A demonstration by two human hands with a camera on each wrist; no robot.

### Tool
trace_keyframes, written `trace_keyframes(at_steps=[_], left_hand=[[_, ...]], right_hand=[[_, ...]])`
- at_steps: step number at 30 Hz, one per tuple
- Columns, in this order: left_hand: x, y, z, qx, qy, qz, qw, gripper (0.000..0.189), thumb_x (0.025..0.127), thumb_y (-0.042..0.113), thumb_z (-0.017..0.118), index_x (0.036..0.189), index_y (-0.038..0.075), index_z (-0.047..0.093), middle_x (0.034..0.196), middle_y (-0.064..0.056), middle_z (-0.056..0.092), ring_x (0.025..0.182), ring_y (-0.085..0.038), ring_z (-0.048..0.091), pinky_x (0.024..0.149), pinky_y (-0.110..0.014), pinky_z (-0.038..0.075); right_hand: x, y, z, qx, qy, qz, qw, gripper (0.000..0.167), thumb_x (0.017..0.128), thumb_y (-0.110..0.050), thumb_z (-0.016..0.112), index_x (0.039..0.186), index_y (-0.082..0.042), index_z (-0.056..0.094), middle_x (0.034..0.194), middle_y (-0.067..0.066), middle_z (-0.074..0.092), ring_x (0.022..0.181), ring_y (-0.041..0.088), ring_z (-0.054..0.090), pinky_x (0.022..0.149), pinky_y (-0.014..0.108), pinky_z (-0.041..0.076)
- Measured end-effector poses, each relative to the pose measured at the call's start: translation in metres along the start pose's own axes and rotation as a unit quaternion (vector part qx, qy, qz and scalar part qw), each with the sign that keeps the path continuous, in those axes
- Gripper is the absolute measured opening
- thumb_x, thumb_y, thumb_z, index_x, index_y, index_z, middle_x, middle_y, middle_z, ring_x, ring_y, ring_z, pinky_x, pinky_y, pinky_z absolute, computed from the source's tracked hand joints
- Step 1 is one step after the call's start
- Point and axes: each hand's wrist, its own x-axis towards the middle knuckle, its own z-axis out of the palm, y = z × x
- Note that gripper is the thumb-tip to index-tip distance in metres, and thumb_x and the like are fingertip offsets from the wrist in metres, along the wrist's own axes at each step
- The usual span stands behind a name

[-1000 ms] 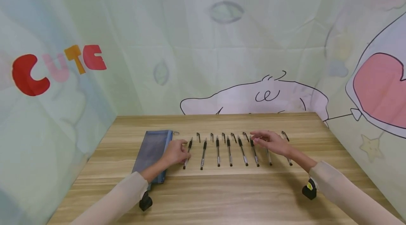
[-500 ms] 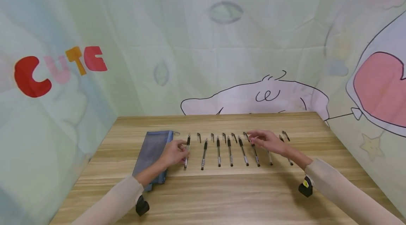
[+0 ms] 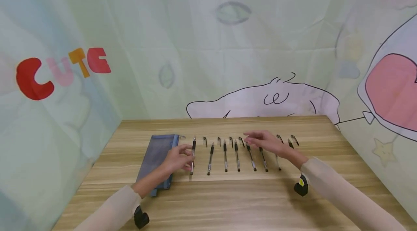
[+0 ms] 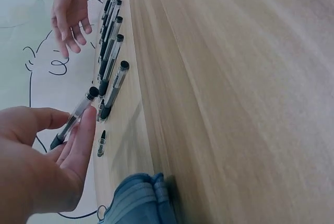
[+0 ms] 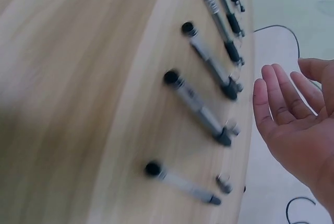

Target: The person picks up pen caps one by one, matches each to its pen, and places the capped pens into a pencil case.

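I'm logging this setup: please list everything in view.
Table: one, light wood, centre
Pens: seven, clear and black, in a row
Held pen: one, clear and black, row's left end
Caps: six visible, black and clear, near pen tips
Pouch: one, blue mesh, table's left
Backdrop: one, pale green, around the table
Letters: four, red, pink and orange, left backdrop
Balloon print: one, white with pink heart, right backdrop
Cartoon figure: one, pale lilac, back middle
Star print: one, pale yellow, below the balloon
Wrist devices: two, black, at the sleeve ends
Sleeves: two, beige, lower left and right
Left hand: one, pinching the held pen
Right hand: one, raised near the row's right
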Motion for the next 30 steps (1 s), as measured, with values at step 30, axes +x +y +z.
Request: trace_keyframes(at_steps=[30], left_hand=[[-0.002,-0.002,-0.003,-0.086,-0.028,0.008,0.9959,0.056,0.094,0.005,0.070,0.145,-0.004,0.047,0.103,-0.011,0.068,0.082,-0.018,0.073,0.077,-0.044,0.066]], right_hand=[[0.117,-0.041,0.099,-0.181,0.017,-0.099,0.9784,0.034,0.098,-0.013,0.068,0.127,0.004,0.067,0.111,0.015,0.076,0.101,0.025,0.071,0.079,0.026,0.059]])
